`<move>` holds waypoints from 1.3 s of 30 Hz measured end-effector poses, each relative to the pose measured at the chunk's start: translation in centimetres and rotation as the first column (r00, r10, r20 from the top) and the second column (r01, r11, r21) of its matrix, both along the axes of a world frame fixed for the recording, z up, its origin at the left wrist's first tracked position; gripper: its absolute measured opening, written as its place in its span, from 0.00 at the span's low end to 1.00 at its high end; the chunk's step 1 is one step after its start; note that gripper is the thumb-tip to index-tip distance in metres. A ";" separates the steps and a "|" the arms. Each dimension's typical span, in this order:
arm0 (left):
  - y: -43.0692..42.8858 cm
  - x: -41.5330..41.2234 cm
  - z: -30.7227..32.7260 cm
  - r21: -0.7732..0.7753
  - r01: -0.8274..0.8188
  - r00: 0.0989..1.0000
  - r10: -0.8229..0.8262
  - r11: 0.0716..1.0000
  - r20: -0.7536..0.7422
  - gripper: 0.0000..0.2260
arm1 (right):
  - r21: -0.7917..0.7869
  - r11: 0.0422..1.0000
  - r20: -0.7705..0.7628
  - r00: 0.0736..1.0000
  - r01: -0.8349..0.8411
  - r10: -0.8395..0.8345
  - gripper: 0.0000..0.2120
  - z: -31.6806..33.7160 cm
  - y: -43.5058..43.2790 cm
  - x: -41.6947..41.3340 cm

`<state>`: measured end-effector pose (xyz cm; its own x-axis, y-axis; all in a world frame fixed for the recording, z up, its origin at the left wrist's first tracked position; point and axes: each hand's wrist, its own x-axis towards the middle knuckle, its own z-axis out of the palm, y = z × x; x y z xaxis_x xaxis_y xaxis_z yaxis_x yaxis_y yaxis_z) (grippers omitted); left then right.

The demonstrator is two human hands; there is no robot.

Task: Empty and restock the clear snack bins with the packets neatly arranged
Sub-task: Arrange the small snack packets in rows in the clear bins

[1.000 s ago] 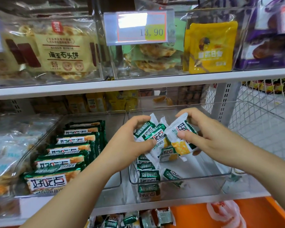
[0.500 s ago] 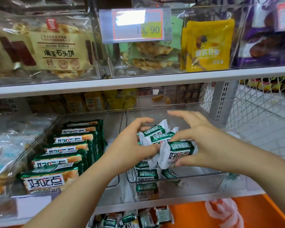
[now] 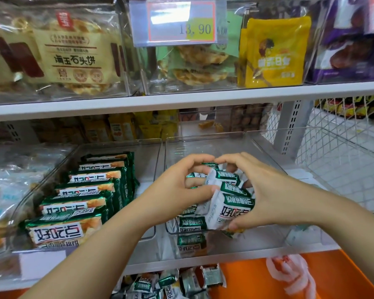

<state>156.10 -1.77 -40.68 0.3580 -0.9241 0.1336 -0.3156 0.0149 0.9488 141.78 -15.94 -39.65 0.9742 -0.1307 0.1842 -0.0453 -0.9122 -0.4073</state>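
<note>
A clear snack bin [image 3: 266,156] stands on the middle shelf with small green-and-white packets [image 3: 191,225] lined along its left side. My left hand [image 3: 179,188] and my right hand [image 3: 266,190] are both inside it, curled round a bunch of the same small packets [image 3: 229,199] between them. The fingertips of the two hands nearly meet above the bunch. To the left, a second clear bin [image 3: 151,147] holds a neat row of larger green packets [image 3: 84,199].
Below the shelf edge, an orange crate [image 3: 343,277] holds loose small packets [image 3: 171,283] and a pink-white bag [image 3: 289,275]. A white wire basket [image 3: 343,165] stands to the right. The upper shelf [image 3: 181,98] carries bins of other snacks and a price tag [image 3: 177,22].
Both hands have closed in on the bunch of small packets and lowered it a little into the right bin. The fingertips have come together over it.
</note>
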 end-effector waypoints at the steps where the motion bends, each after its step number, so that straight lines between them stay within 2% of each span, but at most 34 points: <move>1: 0.0 0.0 0.1 -0.012 0.002 1.000 -0.002 1.000 -0.018 0.20 | 0.001 1.000 0.005 1.000 0.004 -0.004 0.46 -0.1 0.0 0.0; 7: -0.2 -0.4 0.0 -0.031 -0.016 1.000 0.017 0.999 0.008 0.16 | -0.021 0.999 0.023 0.999 0.026 -0.025 0.39 -0.3 -0.1 0.3; 9: -0.2 0.1 -0.2 -0.058 -0.078 0.987 0.085 0.995 0.138 0.14 | -0.061 0.995 0.027 0.996 0.084 -0.082 0.38 -0.6 -1.0 0.4; 12: 0.1 1.4 -0.4 -0.145 -0.234 0.843 0.275 0.961 0.461 0.12 | -0.172 0.963 0.029 0.978 0.206 -0.204 0.39 -1.2 -3.2 0.9; 14: 0.3 2.4 -0.8 -0.152 -0.309 0.783 0.342 0.939 0.520 0.11 | -0.284 0.929 -0.019 0.968 0.236 -0.252 0.40 -1.5 -4.3 1.4; 18: 0.5 3.8 -2.2 -0.076 -0.358 0.748 0.334 0.931 0.573 0.10 | -0.559 0.819 -0.204 0.936 0.129 -0.287 0.39 -2.1 -5.0 3.1; 21: 0.5 4.1 -2.8 -0.050 -0.372 0.732 0.326 0.927 0.598 0.10 | -0.632 0.774 -0.305 0.908 0.033 -0.287 0.40 -3.1 -4.9 4.6; 25: 0.6 4.1 -3.1 -0.028 -0.364 0.715 0.298 0.931 0.633 0.12 | -0.612 0.791 -0.347 0.898 0.002 -0.271 0.41 -5.1 -4.8 6.5; 33: 0.9 4.7 -3.8 -0.051 -0.354 0.723 0.308 0.934 0.618 0.12 | -0.575 0.818 -0.312 0.924 0.002 -0.222 0.40 -7.6 -4.8 6.8; 39: 0.7 5.1 -4.0 -0.084 -0.367 0.742 0.346 0.926 0.575 0.11 | -0.591 0.807 -0.371 0.886 0.005 -0.278 0.47 -6.4 -4.9 6.8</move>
